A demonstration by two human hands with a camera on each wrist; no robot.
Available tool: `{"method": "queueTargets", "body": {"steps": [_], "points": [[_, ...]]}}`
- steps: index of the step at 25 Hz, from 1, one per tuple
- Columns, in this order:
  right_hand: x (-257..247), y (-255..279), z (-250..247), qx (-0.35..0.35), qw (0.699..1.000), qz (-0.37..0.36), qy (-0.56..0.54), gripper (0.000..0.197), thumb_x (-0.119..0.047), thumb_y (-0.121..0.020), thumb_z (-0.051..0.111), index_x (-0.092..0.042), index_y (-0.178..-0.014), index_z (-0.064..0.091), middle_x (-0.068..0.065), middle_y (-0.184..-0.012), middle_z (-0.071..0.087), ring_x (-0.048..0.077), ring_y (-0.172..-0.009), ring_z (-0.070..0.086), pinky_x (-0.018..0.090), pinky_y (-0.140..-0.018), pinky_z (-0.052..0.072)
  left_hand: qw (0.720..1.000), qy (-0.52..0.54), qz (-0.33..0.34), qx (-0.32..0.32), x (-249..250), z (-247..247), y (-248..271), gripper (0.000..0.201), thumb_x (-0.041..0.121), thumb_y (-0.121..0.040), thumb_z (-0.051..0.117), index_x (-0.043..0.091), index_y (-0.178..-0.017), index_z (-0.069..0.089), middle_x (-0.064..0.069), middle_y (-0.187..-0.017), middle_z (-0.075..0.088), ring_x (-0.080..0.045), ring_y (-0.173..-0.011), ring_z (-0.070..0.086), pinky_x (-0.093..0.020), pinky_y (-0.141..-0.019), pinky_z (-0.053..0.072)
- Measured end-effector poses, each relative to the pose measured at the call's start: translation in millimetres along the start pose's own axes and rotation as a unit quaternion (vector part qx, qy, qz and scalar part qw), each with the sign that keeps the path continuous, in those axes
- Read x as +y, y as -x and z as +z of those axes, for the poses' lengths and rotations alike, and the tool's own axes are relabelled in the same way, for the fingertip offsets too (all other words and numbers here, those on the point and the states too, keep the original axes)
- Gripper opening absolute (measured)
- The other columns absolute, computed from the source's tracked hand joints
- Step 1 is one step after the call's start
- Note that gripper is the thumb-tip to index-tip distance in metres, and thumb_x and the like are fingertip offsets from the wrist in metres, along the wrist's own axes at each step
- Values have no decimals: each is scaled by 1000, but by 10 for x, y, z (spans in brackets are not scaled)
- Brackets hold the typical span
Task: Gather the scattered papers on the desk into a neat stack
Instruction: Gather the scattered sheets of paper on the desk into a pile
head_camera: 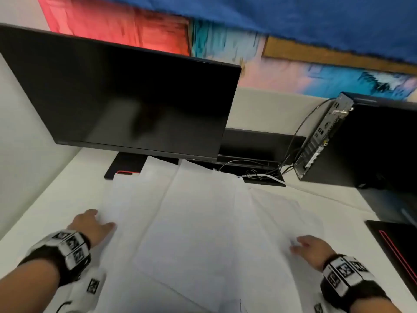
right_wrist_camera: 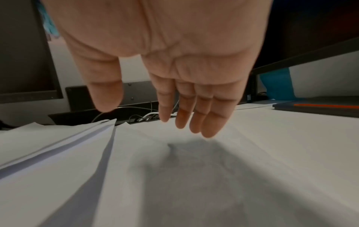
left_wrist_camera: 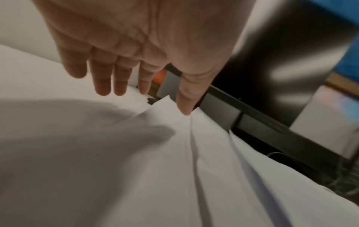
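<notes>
Hands flat, fingers straight, holding nothing — left hand (head_camera: 93, 224) at left edge of papers (head_camera: 194, 222), right hand (head_camera: 310, 247) on right edge. Papers fanned, overlapping on table (head_camera: 45, 211) before monitor (head_camera: 126, 96). Best: sweep both edges inward evenly — light pressure, avoid buckling sheets.

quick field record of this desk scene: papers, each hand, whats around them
papers: white sheets fanned out, overlapping, not yet stacked
left hand: fingers straight, at the spread's left edge
right hand: fingers straight, on the right-hand sheets
desk: white
monitor: dark, behind the papers
computer case: black, back right, cables beside it
</notes>
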State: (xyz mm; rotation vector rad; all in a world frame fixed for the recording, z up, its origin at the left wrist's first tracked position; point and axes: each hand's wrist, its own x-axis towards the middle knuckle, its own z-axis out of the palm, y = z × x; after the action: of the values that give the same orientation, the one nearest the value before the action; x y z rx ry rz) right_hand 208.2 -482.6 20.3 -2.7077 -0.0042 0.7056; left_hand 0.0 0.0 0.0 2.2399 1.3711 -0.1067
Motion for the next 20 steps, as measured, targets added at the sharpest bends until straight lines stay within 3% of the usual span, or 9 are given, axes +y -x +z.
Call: {"method": "queueTargets", "body": {"steps": [3, 5, 7, 10, 12, 14, 15, 18, 20], "points": [[-138, -46, 33, -19, 998, 37, -44, 60, -36, -82, 66, -6, -130, 49, 15, -131, 54, 28, -119, 51, 28, -96, 39, 991, -44, -117, -38, 29, -34, -48, 82, 55, -70, 65, 2, -129, 46, -22, -132, 51, -39, -118, 50, -39, -98, 42], [-270, -21, 124, -52, 991, 49, -114, 55, -52, -69, 68, -12, -106, 62, 12, -99, 61, 25, -88, 59, 29, -71, 46, 989, -43, -118, -80, 83, -15, -40, 67, 54, -74, 59, 2, -117, 57, -20, -124, 58, -37, -109, 55, -36, -93, 44], [-353, -33, 299, -84, 989, 40, -116, 58, -66, -59, 63, -15, -87, 61, 8, -84, 59, 20, -68, 56, 28, -63, 43, 991, -11, -85, -107, 182, 52, 7, 47, 46, -77, 57, 4, -99, 61, -20, -114, 62, -34, -98, 57, -33, -86, 43], [-533, -24, 550, -76, 990, -3, -119, 62, -50, -79, 62, -4, -120, 57, 14, -120, 61, 25, -105, 59, 29, -91, 44, 994, 51, -38, -94, 340, 192, 70, 49, 37, -81, 63, 0, -111, 55, -21, -116, 61, -35, -100, 57, -32, -83, 41], [-688, 52, 656, -67, 989, -33, -125, 39, -27, -84, 64, -4, -114, 60, 14, -116, 64, 23, -100, 58, 24, -84, 43, 991, 73, 6, -114, 369, 290, 100, 51, 31, -81, 65, 0, -119, 50, -19, -118, 60, -33, -104, 56, -33, -87, 42], [-768, 127, 666, -85, 987, -44, -127, 10, -10, -83, 62, -14, -93, 62, 9, -97, 67, 21, -86, 59, 22, -76, 44, 980, 121, 4, -158, 307, 438, 59, 53, 23, -78, 69, -1, -121, 50, -20, -122, 59, -32, -106, 57, -36, -93, 44], [-772, 159, 633, -106, 985, -53, -127, 14, -5, -83, 61, -19, -82, 60, 4, -86, 66, 19, -80, 60, 21, -73, 48, 974, 144, -5, -177, 290, 474, 81, 56, 20, -76, 71, -3, -122, 50, -21, -124, 59, -34, -108, 57, -39, -97, 45], [-701, 162, 493, -140, 985, -67, -77, 25, -5, -83, 59, -26, -71, 54, -7, -74, 59, 14, -76, 57, 1, -53, 40, 948, 243, -48, -200, 241, 582, 88, 59, 26, -65, 79, -2, -112, 55, -15, -122, 60, -32, -105, 59, -42, -99, 44], [-700, 162, 486, -130, 988, -80, -16, 8, -11, -83, 58, -19, -85, 62, -1, -86, 64, 16, -88, 56, 2, -58, 39, 908, 323, -96, -248, 284, 585, 154, 70, 40, -54, 85, 2, -107, 58, -12, -115, 64, -31, -102, 60, -42, -99, 42]]}}
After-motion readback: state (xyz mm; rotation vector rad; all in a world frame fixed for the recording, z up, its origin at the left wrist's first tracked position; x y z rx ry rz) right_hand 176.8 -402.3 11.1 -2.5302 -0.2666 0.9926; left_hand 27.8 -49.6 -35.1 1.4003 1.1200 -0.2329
